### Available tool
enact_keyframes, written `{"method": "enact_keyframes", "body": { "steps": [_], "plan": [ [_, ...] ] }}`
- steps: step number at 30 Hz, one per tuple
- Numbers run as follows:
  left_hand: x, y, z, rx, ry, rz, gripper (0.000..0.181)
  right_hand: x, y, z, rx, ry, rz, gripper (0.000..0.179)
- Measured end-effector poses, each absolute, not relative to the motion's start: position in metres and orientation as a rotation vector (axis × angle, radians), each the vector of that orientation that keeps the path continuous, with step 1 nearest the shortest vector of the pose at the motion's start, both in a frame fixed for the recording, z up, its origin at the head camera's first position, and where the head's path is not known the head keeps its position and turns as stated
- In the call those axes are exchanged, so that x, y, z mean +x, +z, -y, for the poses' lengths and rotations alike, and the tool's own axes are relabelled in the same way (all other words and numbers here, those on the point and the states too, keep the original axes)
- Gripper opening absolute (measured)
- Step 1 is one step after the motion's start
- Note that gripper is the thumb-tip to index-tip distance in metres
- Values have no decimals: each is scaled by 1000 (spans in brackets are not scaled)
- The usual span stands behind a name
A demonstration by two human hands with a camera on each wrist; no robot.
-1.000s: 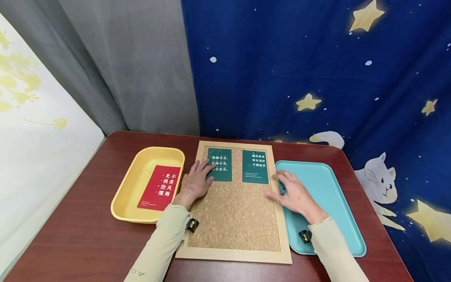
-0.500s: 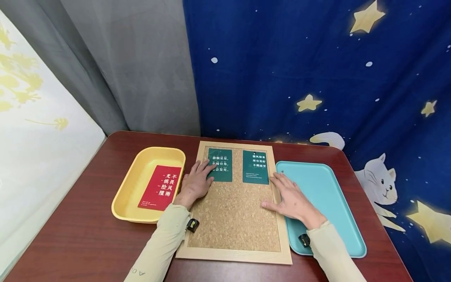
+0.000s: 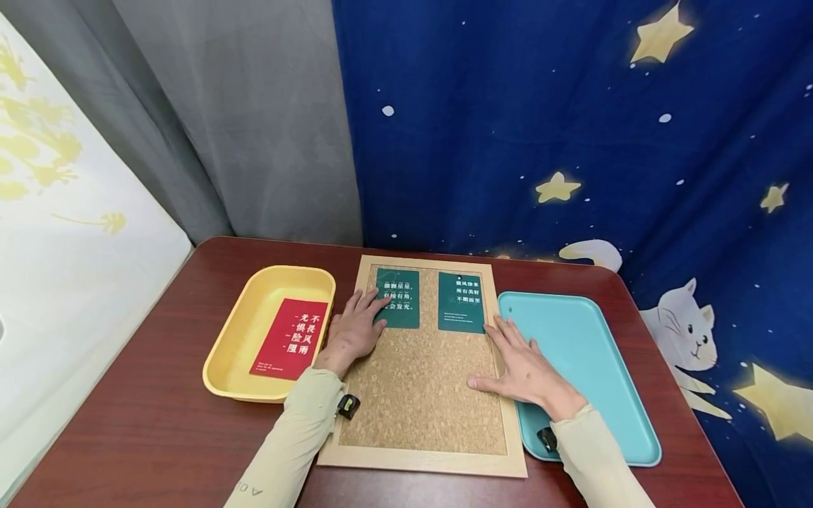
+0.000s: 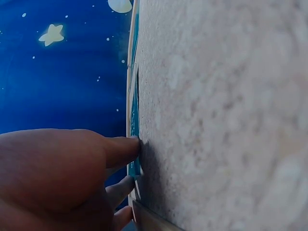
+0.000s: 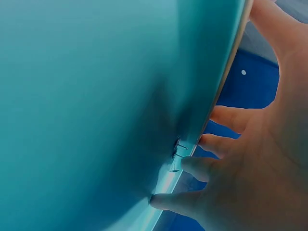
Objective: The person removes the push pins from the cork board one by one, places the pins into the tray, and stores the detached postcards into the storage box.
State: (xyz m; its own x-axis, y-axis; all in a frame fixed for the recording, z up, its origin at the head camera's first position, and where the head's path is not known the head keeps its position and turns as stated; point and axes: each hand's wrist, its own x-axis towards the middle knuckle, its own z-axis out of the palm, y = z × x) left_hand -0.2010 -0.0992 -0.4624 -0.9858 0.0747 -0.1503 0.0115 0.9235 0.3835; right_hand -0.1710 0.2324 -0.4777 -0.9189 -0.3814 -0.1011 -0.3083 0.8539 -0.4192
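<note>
A cork board [image 3: 422, 395] in a light wooden frame lies between both hands. Two green cards with white lettering lie on its upper half: a left card [image 3: 406, 319] and a right card [image 3: 460, 323]. My left hand [image 3: 353, 333] rests across the board's left frame, its fingertips on the left card. My right hand [image 3: 527, 367] lies over the right frame edge with fingers spread, its thumb reaching onto the cork. A small dark pin [image 3: 459, 277] shows at the right card's top. In the right wrist view, several pins [image 5: 177, 149] lie near the fingers in the blue tray.
A yellow bin [image 3: 219, 353] left of the board holds a red card [image 3: 279, 360] with white lettering. The blue tray [image 3: 584, 353] sits right against the board's side. Behind the dark red table [image 3: 159, 395] hang grey and blue star-patterned curtains [image 3: 444, 141].
My right hand has shifted slightly toward me along the frame, its thumb moving outward over the cork and its fingers spreading. The left hand and both green cards have stayed in place.
</note>
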Motion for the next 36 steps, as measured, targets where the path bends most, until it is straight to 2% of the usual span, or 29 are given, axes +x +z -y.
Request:
{"method": "enact_keyframes", "body": {
  "steps": [20,36],
  "plan": [
    [-203,-459,97,67,563,-2935,51,-171,-482,-232,-525,-648,-2829,114],
    [-213,-453,100,-20,751,-3007,44,-170,-484,-231,-529,-679,-2832,114]
  ]
}}
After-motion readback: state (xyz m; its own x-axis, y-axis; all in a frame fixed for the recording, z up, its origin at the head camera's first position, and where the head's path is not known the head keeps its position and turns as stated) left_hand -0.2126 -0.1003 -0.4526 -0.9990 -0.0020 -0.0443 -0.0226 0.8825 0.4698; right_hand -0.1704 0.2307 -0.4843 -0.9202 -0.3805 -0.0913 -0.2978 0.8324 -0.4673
